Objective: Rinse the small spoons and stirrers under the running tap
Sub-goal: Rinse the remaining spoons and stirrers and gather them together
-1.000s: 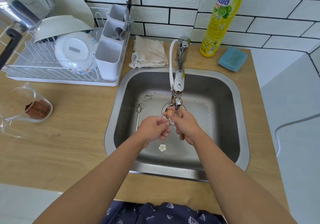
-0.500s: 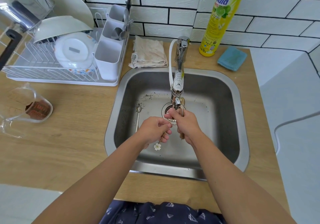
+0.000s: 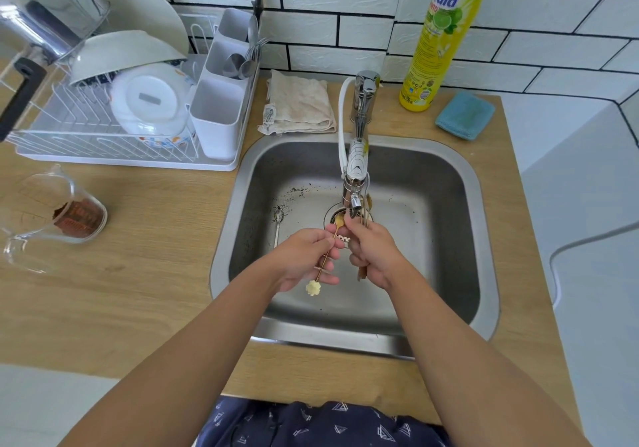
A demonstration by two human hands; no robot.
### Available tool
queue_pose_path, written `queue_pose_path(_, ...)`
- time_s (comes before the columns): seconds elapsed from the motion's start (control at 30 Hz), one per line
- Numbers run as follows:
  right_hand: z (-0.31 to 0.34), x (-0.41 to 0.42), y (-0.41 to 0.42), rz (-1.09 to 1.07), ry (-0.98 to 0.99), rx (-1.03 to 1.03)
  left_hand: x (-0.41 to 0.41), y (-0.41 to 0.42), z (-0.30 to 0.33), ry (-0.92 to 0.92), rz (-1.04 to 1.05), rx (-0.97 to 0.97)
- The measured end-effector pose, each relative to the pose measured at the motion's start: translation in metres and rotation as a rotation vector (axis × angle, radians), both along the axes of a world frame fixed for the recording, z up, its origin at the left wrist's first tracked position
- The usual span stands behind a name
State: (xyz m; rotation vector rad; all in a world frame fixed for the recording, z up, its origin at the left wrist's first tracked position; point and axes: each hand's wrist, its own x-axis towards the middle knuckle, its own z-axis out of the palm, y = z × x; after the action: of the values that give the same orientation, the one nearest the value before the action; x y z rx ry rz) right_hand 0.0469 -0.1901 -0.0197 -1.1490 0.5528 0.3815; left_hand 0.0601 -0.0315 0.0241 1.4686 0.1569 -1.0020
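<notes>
Over the steel sink [image 3: 484, 273], my left hand [image 3: 304, 260] pinches a thin gold spoon [image 3: 325, 261] with a white flower on its handle end; the bowl points up under the tap spout [image 3: 354, 201]. My right hand [image 3: 373, 256] grips a bundle of stirrers and small spoons [image 3: 367, 209], their tips sticking up beside the spout and a wooden end showing below the fist. Its fingers also touch the gold spoon's bowl. A small silver spoon [image 3: 278, 223] lies on the sink floor to the left of the drain.
Dark grounds speckle the sink floor. A white dish rack [image 3: 114, 128] with bowls and a cutlery holder stands back left. A folded cloth [image 3: 299, 107], a yellow detergent bottle [image 3: 435, 42] and a blue sponge [image 3: 465, 114] sit behind the sink. A glass jug [image 3: 52, 218] lies left.
The gold spoon's flower end swung left and up, then back a little lower. Both hands stayed under the spout.
</notes>
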Motion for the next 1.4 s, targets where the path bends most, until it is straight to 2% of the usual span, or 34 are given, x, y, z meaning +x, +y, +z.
queue_pose_path(0.07, 0.000, -0.001, 0.001, 0.021, -0.033, 0.034, 0.000, -0.001, 0.001, -0.020, 0.006, 0.019)
queue_pose_path(0.13, 0.003, -0.002, 0.002, 0.048, -0.077, -0.014, 0.000, -0.002, 0.003, -0.027, -0.002, 0.029)
queue_pose_path(0.27, 0.006, 0.002, 0.000, -0.040, -0.057, -0.050, -0.001, -0.003, 0.005, 0.042, 0.023, -0.006)
queue_pose_path(0.3, 0.006, 0.001, -0.003, -0.040, -0.068, -0.006, 0.000, -0.001, 0.004, 0.130, 0.075, -0.080)
queue_pose_path(0.4, 0.005, -0.003, -0.005, 0.024, -0.138, 0.072, 0.005, 0.008, 0.003, 0.583, 0.272, -0.472)
queue_pose_path(0.47, 0.005, -0.002, -0.003, 0.022, -0.134, -0.006, 0.003, 0.010, 0.001, 0.687, 0.295, -0.568)
queue_pose_path(0.53, 0.005, 0.000, 0.002, -0.036, -0.073, -0.139, 0.000, 0.009, -0.001, 0.626, 0.291, -0.521)
queue_pose_path(0.63, 0.004, 0.002, 0.002, -0.085, -0.037, -0.286, -0.004, 0.006, -0.006, 0.283, 0.197, -0.240)
queue_pose_path(0.73, 0.003, 0.000, 0.000, 0.000, -0.070, -0.266, -0.005, 0.006, -0.010, 0.064, 0.127, -0.055)
queue_pose_path(0.8, 0.006, -0.001, 0.001, 0.048, -0.100, -0.224, -0.005, 0.005, -0.011, 0.030, 0.121, -0.033)
queue_pose_path(0.87, 0.009, -0.001, 0.003, 0.038, -0.084, -0.303, -0.005, 0.003, -0.011, 0.009, 0.111, -0.025)
queue_pose_path(1.0, 0.011, 0.005, -0.005, -0.287, -0.069, -0.383, -0.005, 0.005, -0.018, -0.039, 0.060, -0.015)
queue_pose_path(1.17, 0.013, 0.003, -0.033, -0.507, -0.062, -0.419, 0.006, -0.023, -0.023, -0.067, 0.282, -0.062)
queue_pose_path(1.33, 0.016, -0.007, -0.050, -0.548, -0.011, -0.393, 0.012, -0.064, -0.025, -0.086, 0.416, -0.032)
queue_pose_path(1.4, 0.016, -0.011, -0.054, -0.550, 0.006, -0.404, 0.010, -0.072, -0.025, -0.046, 0.479, -0.106)
